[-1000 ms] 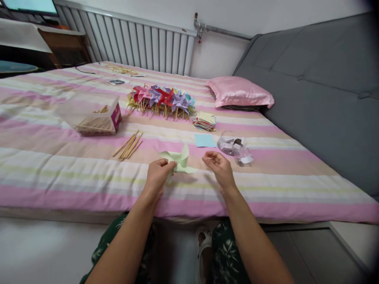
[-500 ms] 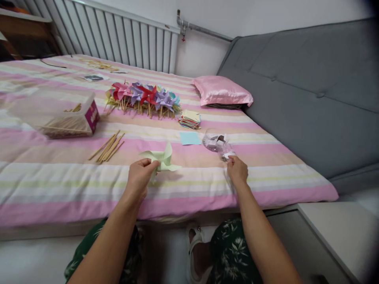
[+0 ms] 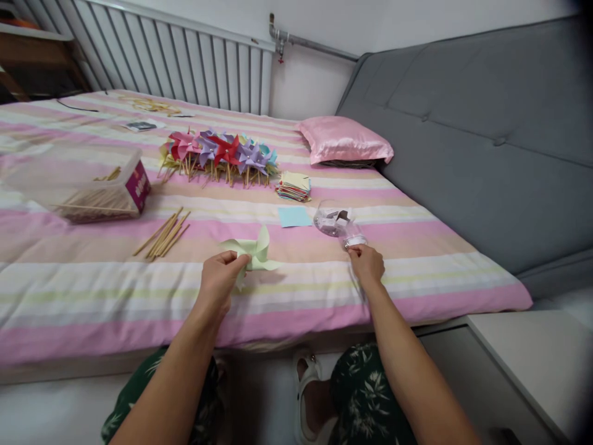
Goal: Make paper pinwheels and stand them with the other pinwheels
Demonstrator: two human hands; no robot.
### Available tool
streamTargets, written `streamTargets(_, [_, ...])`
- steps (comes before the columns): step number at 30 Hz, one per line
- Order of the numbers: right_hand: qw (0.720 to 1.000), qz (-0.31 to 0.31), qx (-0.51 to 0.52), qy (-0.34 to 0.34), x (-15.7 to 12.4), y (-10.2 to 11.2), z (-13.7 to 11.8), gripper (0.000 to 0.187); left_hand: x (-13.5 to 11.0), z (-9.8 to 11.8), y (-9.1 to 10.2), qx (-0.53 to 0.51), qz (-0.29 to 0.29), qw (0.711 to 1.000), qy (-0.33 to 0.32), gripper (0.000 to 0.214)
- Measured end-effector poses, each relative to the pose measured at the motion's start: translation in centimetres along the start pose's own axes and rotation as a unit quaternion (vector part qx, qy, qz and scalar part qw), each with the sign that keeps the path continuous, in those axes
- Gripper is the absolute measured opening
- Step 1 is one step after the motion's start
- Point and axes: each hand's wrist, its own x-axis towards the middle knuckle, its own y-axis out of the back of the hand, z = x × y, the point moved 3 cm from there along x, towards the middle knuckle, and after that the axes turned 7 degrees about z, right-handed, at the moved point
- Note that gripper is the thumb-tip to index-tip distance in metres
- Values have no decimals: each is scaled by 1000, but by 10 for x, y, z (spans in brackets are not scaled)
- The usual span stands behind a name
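My left hand [image 3: 221, 275] pinches a pale green paper pinwheel [image 3: 260, 252] at its middle, just above the bed. To the right, the fingertips of my right hand [image 3: 367, 266] are pressed together at the near edge of a small clear plastic container [image 3: 353, 236]. What those fingertips hold, if anything, is too small to make out. Touching the small container from behind is a larger round clear container [image 3: 330, 219] with small dark and white packets inside. Left of it lies a light blue paper square [image 3: 294, 217], in front of a stack of coloured paper squares [image 3: 294, 186].
Several thin wooden sticks [image 3: 163, 235] lie left of my left hand. Behind them stands a clear plastic box [image 3: 99, 201] of sticks. Finished pinwheels [image 3: 217, 151] in many colours are bunched farther back. A pink pillow [image 3: 345, 141] rests near the grey headboard [image 3: 463, 142].
My right hand has shifted slightly left at the small container. My left hand keeps its pinch on the pinwheel. The whole view has moved a little.
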Motion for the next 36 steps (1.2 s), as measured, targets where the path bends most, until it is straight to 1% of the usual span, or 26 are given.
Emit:
streamTargets(5, [1000, 10, -4, -13, 0, -2, 3, 25, -3, 1, 0, -9, -4, 1000, 12, 20])
streamTargets(10, [1000, 4, -4, -17, 1, -3, 5, 20, -5, 3, 2, -9, -6, 1000, 10, 20])
streamTargets(13, [1000, -1, -4, -16, 1, -3, 5, 19, -6, 3, 3, -6, 3, 1000, 12, 20])
streamTargets(21, [999, 3, -4, -35, 0, -3, 4, 24, -7, 3, 2, -22, -1, 999, 27, 20])
streamTargets(27, [1000, -10, 0, -23, 0, -3, 3, 28, -7, 4, 2, -20, 0, 1000, 24, 20])
streamTargets(31, [1000, -23, 1, -18, -1, -3, 2, 22, -7, 3, 3, -21, -3, 1000, 19, 20])
streamTargets(36, [1000, -15, 12, -21, -2, -5, 0, 20, -8, 3, 3, -20, -5, 1000, 16, 20])
